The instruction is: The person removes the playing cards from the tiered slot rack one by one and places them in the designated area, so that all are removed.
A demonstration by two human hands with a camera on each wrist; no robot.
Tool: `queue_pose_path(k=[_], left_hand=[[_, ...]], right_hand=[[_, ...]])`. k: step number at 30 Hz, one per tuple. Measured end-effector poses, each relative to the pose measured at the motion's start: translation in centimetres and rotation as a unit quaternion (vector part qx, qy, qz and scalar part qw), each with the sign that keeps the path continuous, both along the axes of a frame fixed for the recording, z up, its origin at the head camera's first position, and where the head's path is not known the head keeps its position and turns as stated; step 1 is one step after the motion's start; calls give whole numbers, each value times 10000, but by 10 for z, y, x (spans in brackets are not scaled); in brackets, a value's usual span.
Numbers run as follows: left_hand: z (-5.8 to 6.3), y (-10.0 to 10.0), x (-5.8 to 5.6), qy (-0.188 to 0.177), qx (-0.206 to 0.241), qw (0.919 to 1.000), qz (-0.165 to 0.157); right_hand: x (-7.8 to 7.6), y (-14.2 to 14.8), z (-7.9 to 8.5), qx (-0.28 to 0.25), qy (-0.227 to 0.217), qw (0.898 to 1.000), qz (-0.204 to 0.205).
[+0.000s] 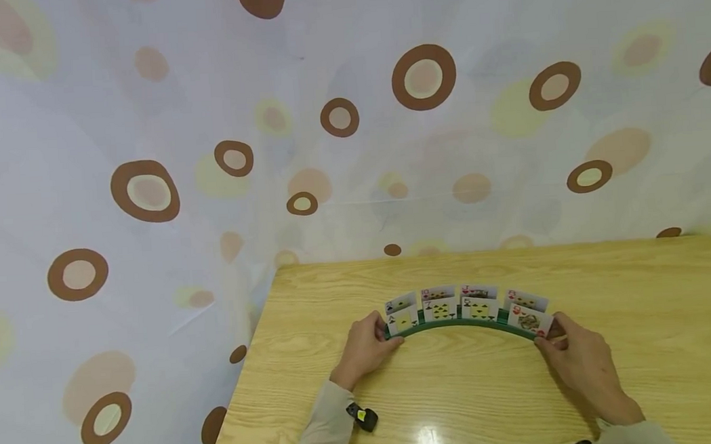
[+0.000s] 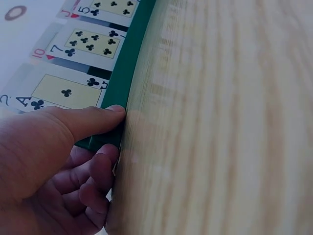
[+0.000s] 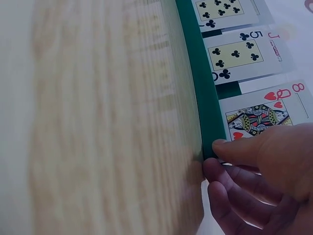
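Note:
A curved green card holder [image 1: 459, 322] stands on the wooden table with two rows of playing cards upright in it. The front row shows the ace of clubs [image 2: 66, 93], seven of clubs [image 1: 440, 310], five of clubs [image 3: 235, 55] and queen of hearts [image 3: 259, 117]. Behind them, the back-row cards [image 1: 480, 291] show only their upper parts. My left hand [image 1: 366, 347] pinches the holder's left end, thumb on the front beside the ace. At the opposite end my right hand [image 1: 584, 364] grips the holder between thumb and curled fingers, below the queen.
The pale wooden table [image 1: 476, 398] extends in front of the holder and to both sides. A white curtain [image 1: 352, 161] with brown and beige ovals hangs behind the table and along its left side. A black wrist strap [image 1: 363, 417] sits on the left sleeve.

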State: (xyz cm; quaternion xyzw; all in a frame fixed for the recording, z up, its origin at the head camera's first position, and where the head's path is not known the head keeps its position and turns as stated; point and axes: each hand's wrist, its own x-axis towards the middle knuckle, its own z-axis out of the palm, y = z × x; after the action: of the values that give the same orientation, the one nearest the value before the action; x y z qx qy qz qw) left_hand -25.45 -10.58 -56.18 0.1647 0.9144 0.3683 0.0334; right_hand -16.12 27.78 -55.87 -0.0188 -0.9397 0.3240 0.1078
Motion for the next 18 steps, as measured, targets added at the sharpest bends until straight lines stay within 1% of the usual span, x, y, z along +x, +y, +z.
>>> queue_pose_path(k=[3, 10, 13, 18], left_hand=[[0, -2, 0, -6, 84, 10000, 45], [-3, -5, 0, 3, 102, 9999, 73], [-3, -5, 0, 17, 124, 9999, 86], [-3, -7, 1, 83, 218, 9997, 25]], right_hand=[[1, -1, 0, 8, 94, 10000, 25], [0, -2, -3, 26, 326, 9995, 11], [0, -1, -5, -26, 424, 9991, 45], [0, -1, -7, -99, 492, 9987, -3]])
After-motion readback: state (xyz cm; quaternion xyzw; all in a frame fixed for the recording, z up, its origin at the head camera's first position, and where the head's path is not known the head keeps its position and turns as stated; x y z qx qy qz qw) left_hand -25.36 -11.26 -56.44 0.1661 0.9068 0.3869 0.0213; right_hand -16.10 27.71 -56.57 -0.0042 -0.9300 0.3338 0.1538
